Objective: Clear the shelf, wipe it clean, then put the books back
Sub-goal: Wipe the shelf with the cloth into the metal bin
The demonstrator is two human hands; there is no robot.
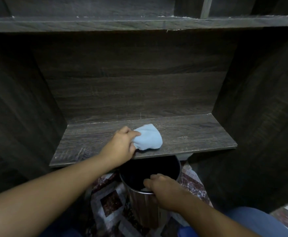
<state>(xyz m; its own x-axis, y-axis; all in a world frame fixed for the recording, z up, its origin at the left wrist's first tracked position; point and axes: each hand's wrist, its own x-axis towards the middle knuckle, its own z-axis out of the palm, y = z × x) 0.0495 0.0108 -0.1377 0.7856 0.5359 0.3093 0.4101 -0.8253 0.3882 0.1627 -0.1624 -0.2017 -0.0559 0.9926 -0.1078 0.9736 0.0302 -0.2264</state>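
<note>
Main risk as I see it: the bin (143, 207) sits only partly under the front edge of the shelf (191, 134); so if the cloth (150, 137) pushes dust off at the wrong spot, it probably lands on the patterned floor (109, 202) instead of inside; the right hand (163, 189) grips the bin's near rim, curled over it, and a sloppy hold could tip it, since it looks tall and narrow; the cloth is bunched up too, so it may well skip the back corners. The cloth itself lies on the shelf, about mid-width, near the front edge; the left hand (121, 144) grasps its left end, fingers (134, 133) clenched on the fabric, the rest spreading out to the right of them; no books in view.
</note>
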